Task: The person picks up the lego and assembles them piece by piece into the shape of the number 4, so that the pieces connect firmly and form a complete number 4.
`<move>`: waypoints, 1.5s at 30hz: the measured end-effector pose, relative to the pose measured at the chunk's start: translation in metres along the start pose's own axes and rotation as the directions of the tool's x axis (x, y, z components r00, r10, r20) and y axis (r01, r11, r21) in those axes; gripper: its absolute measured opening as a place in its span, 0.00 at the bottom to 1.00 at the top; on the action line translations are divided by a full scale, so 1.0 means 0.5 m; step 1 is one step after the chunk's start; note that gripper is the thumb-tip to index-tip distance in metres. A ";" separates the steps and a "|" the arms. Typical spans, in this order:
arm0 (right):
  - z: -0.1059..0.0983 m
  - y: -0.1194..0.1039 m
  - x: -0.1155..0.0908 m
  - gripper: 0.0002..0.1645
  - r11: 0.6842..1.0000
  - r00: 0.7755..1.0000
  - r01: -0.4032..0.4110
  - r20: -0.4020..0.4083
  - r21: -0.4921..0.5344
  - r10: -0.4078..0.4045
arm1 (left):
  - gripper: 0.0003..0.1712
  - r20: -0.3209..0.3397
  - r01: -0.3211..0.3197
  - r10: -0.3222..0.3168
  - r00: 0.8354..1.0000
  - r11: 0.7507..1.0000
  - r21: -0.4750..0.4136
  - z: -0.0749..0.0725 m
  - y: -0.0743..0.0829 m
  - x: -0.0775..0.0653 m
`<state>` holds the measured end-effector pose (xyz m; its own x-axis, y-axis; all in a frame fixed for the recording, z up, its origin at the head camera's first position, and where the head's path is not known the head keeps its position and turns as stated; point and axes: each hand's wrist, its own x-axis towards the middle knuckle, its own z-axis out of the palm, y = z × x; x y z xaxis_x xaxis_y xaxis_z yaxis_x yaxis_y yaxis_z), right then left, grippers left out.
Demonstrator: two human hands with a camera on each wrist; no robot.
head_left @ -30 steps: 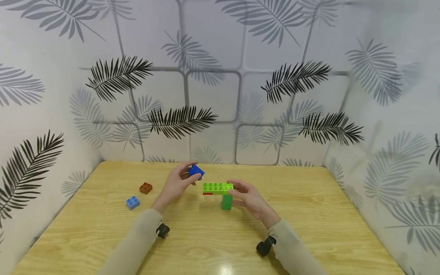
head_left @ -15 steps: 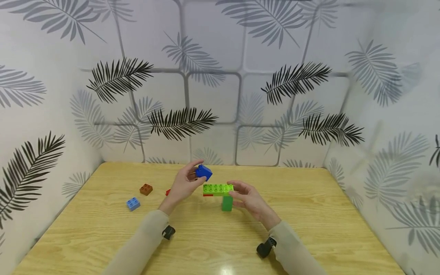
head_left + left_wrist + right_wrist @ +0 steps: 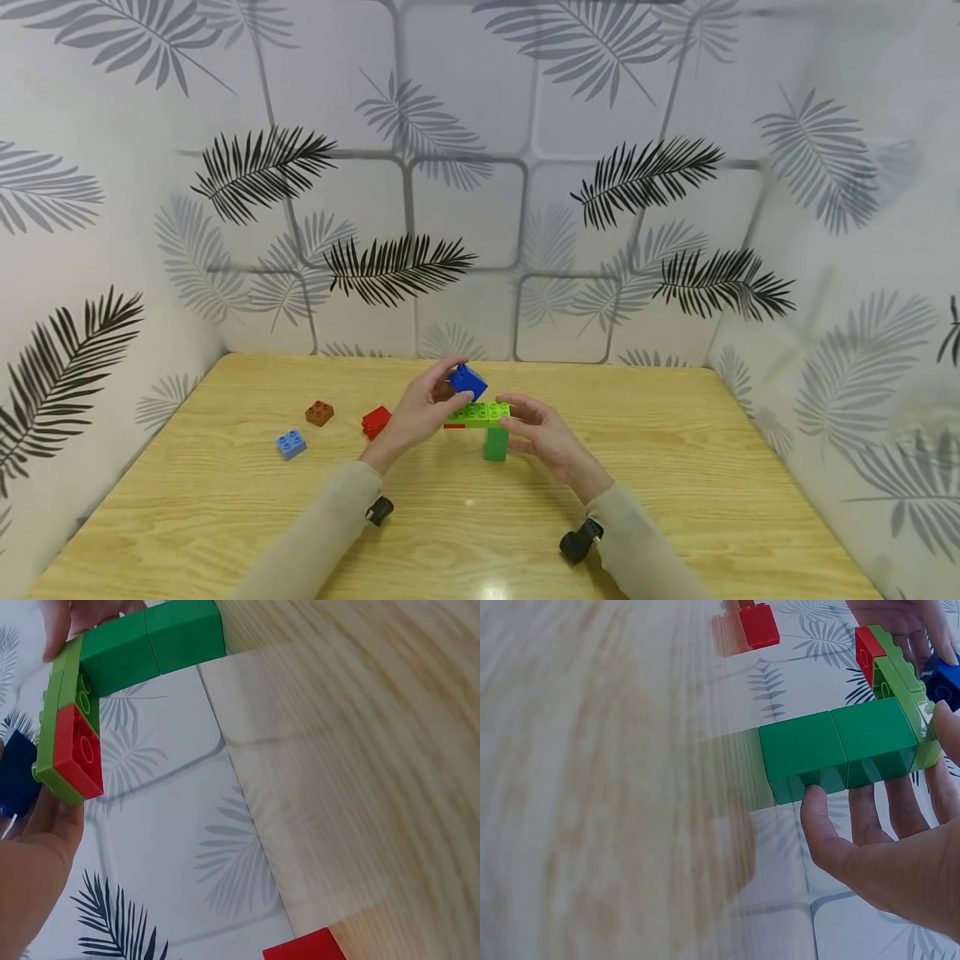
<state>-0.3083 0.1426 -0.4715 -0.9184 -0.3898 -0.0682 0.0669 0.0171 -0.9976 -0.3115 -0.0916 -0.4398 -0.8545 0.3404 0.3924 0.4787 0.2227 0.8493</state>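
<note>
My left hand (image 3: pixel 422 410) pinches a dark blue toy brick (image 3: pixel 468 382), tilted, just above a flat row of lime green bricks (image 3: pixel 476 415). That row tops a column of two dark green blocks (image 3: pixel 802 754) standing on the table, and juts out to the left of it. A red brick (image 3: pixel 78 748) is fixed under the row's free left end. My right hand (image 3: pixel 547 433) grips the assembly at its right end, thumb on the lime top and fingers against the green column (image 3: pixel 495 444). Fingers of the left hand partly hide the row's left end.
A loose red brick (image 3: pixel 376 422) lies on the wooden table (image 3: pixel 637 450) just left of the left wrist. Farther left lie a brown brick (image 3: pixel 319 412) and a light blue brick (image 3: pixel 291 444). Patterned walls (image 3: pixel 465 317) border the table at the back and sides.
My left hand has moved right with the blue brick, from beside the lime row to over it. The loose red brick has come into sight behind it. My right hand has stayed put.
</note>
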 end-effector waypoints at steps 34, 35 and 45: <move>-0.007 -0.010 -0.002 0.35 1.000 0.998 -0.006 0.055 0.027 0.004 | 0.31 0.198 -0.074 0.037 0.980 0.980 0.186 0.031 0.012 0.017; -0.008 -0.012 -0.003 0.35 1.000 0.998 -0.007 0.063 0.030 0.005 | 0.31 0.198 -0.076 0.036 0.979 0.978 0.196 0.033 0.012 0.017; -0.019 -0.012 -0.010 0.35 0.993 0.996 -0.002 0.086 0.115 -0.008 | 0.32 0.214 -0.108 0.052 0.975 0.961 0.256 0.041 0.013 0.015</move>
<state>-0.3076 0.1530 -0.4652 -0.8821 -0.4674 -0.0587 0.1127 -0.0884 -0.9897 -0.3105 -0.0687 -0.4387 -0.7654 0.5391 0.3515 0.6034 0.4113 0.6832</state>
